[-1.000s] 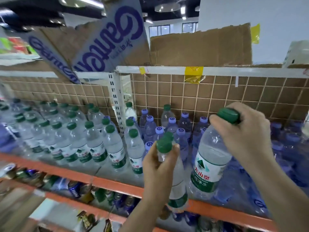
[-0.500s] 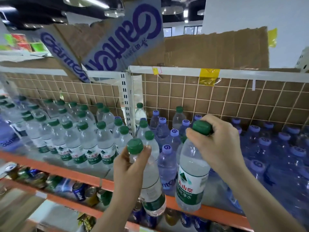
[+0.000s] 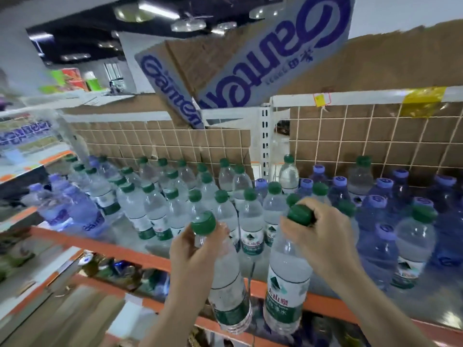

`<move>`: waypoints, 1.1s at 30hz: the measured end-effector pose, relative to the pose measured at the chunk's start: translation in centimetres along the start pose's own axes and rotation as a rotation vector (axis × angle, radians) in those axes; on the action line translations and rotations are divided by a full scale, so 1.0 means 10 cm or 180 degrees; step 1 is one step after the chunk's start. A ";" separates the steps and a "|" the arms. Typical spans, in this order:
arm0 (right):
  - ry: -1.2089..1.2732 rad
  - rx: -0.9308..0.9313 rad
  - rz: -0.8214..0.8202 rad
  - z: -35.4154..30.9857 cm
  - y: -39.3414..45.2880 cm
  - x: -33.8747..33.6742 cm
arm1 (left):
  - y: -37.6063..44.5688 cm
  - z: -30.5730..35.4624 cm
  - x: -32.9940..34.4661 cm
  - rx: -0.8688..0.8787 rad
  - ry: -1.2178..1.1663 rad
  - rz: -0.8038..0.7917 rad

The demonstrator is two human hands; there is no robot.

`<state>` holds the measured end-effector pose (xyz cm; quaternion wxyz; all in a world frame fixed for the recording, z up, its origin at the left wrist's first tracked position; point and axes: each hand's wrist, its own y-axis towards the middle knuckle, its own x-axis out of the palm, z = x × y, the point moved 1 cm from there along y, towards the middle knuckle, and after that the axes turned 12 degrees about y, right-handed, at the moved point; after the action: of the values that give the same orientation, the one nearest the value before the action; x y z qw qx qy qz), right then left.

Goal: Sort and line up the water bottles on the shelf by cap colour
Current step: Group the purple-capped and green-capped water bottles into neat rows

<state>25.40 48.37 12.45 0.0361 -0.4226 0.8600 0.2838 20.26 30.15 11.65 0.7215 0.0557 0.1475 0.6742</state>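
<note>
The left hand (image 3: 198,249) grips one green-capped bottle (image 3: 225,276) by its neck; the right hand (image 3: 323,236) grips another (image 3: 288,279) likewise. Both hang just off the shelf (image 3: 112,249) edge, probably bound for the green-capped rows (image 3: 160,201), away from the purple-capped bottles (image 3: 380,214).

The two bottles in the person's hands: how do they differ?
The left hand grips the left bottle round its neck, cap bare; the right hand covers the right bottle from above, fingers over its cap. The left bottle tilts and shows a green band; the right one's label faces us. Both have green caps and clear bodies.
</note>
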 end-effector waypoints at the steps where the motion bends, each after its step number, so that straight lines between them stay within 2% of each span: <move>1: 0.0024 -0.0060 -0.0037 -0.04 0.02 0.14 | 0.07 -0.02 -0.12 0.0030 0.0032 0.0032; 8: 0.0303 -0.0366 -0.0418 -0.37 0.35 1.03 | 0.58 -0.14 -0.88 0.0225 0.0287 0.0395; 14: 0.0549 -0.0609 -0.0698 -0.50 0.68 1.73 | 1.02 -0.32 -1.32 0.0148 0.0385 0.0907; 23: 0.0893 -0.0630 -0.0951 -0.69 1.01 2.55 | 1.66 -0.60 -1.94 0.0115 0.0730 0.1482; 29: 0.0851 -0.0495 -0.0811 -0.84 1.18 3.02 | 2.27 -0.89 -2.31 0.0328 0.0908 0.1430; 33: 0.0675 -0.0493 -0.0641 -0.92 1.13 3.51 | 2.68 -1.23 -2.60 0.0320 0.0781 0.1099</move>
<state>-3.90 24.28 14.77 -0.0592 -0.5357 0.7879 0.2980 -10.09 5.24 11.06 0.5682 0.0336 0.2559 0.7813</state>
